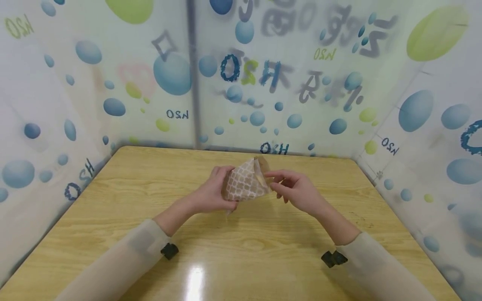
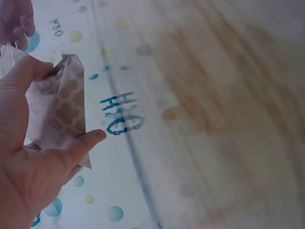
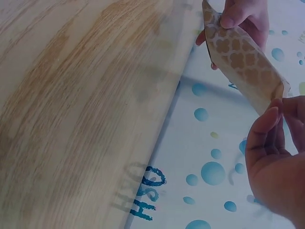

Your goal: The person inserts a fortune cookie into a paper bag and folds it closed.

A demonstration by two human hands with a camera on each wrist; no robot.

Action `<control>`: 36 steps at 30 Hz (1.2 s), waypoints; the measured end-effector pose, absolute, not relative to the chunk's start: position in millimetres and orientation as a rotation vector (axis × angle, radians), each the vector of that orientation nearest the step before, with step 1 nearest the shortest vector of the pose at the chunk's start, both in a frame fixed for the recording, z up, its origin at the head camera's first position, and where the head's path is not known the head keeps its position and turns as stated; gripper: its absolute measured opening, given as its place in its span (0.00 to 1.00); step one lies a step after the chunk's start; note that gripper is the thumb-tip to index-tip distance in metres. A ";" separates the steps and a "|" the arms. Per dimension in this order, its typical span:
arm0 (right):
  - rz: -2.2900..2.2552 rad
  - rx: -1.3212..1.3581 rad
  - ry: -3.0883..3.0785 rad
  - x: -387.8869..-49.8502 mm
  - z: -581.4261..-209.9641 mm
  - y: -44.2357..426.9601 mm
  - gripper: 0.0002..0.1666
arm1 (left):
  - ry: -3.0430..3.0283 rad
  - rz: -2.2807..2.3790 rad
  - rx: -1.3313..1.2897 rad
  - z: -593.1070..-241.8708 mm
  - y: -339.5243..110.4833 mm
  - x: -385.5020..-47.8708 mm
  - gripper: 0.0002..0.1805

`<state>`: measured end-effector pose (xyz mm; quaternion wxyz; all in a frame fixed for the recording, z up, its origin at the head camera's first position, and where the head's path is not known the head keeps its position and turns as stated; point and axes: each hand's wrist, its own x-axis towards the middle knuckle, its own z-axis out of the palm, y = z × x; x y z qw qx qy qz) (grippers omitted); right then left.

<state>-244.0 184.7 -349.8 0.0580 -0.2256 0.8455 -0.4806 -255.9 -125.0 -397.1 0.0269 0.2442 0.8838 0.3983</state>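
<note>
A small brown paper bag (image 1: 244,182) with a white lattice pattern is held tilted above the table, its mouth facing right. The left hand (image 1: 214,190) grips its closed end, thumb below and fingers above; in the left wrist view this hand (image 2: 33,157) spans the patterned bag (image 2: 62,107). At the mouth, the right hand (image 1: 297,190) has its index finger and thumb on the edge, other fingers curled. The right wrist view shows the right hand's (image 3: 281,152) fingertips meeting at the corner of the bag (image 3: 245,62). The bag's inside is mostly hidden.
A light wooden table (image 1: 150,184) lies under both hands, with a glare spot near its front edge. Behind and at both sides hangs a pale curtain (image 1: 233,113) with blue and green dots and lettering. Dark clips sit on both sleeves.
</note>
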 end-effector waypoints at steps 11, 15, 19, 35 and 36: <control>-1.607 -0.625 2.562 -242.9 -360.4 174.3 0.44 | 2.777 1.369 0.523 -397.4 -108.1 -253.0 0.62; -1.617 -0.640 2.515 -244.0 -368.2 165.1 0.56 | 2.783 1.418 0.480 -399.2 -93.8 -248.1 0.63; -1.605 -0.687 2.592 -244.8 -367.0 164.9 0.47 | 2.743 1.476 0.528 -396.2 -88.3 -239.6 0.55; -1.396 -1.047 2.880 -244.0 -369.5 175.3 0.35 | 2.780 1.765 1.107 -390.1 -97.9 -238.8 0.21; -1.398 -1.075 2.892 -243.7 -369.4 175.2 0.30 | 2.786 1.772 1.094 -389.3 -97.4 -238.3 0.18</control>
